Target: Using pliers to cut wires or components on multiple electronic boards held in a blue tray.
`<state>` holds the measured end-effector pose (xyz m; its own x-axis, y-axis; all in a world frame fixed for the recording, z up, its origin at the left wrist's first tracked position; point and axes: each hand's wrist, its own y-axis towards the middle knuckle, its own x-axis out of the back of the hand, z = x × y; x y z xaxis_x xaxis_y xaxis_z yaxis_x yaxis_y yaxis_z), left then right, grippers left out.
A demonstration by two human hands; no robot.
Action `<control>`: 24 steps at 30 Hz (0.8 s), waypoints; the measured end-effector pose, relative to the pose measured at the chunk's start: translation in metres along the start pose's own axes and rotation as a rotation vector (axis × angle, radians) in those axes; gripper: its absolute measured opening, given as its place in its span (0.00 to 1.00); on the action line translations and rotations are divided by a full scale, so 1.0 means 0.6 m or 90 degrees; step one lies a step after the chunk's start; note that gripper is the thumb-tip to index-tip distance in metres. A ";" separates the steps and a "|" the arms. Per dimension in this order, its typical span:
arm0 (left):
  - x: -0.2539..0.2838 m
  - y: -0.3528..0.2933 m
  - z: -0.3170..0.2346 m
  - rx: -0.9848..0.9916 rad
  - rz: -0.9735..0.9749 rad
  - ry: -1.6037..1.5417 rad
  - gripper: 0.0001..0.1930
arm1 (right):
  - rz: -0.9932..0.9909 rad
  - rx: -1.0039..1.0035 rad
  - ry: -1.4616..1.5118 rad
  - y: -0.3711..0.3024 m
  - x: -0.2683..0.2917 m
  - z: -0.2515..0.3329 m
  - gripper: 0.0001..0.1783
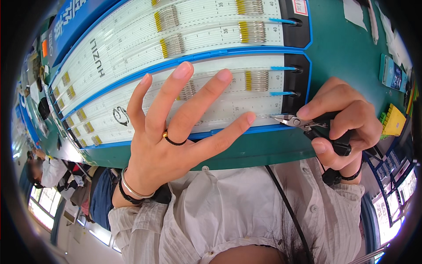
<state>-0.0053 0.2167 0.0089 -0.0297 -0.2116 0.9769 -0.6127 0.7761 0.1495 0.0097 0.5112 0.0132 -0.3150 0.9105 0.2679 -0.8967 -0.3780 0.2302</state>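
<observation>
A long fold-open fishing rig box (263, 102) with blue edges lies across the table, its white ruled boards strung with fine clear lines. Over its near half my left hand (165, 121) is spread palm down, fingers apart, the thumb tip resting by the near edge. My right hand (347, 114) grips small black-handled pliers (291, 120). Their pointed metal jaws lie at the near right corner of the board, a little right of my left thumb. A thin strand seems to run between thumb and jaws; it is too fine to tell clearly. Metal springs (256, 81) with yellow ends sit above the thumb.
The green table (334, 61) carries a teal box (392, 72) and a yellow block (394, 121) at the right. White paper (354, 14) lies at the far right, a blue case (66, 26) at the far left. A black cord (285, 202) hangs down my front. Another person (50, 171) is at the left.
</observation>
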 end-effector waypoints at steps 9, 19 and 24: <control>0.000 0.001 0.000 0.003 0.009 -0.001 0.22 | 0.003 0.016 -0.006 0.002 0.000 -0.001 0.13; -0.001 0.002 0.000 0.007 -0.005 -0.051 0.23 | 0.033 0.043 -0.030 0.003 0.002 -0.002 0.13; 0.002 0.001 0.004 0.001 -0.004 -0.086 0.22 | 0.040 0.044 -0.047 0.002 0.000 -0.001 0.14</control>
<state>-0.0076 0.2157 0.0097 -0.1320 -0.2943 0.9466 -0.6143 0.7737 0.1549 0.0086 0.5109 0.0127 -0.3441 0.8704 0.3521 -0.8512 -0.4475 0.2744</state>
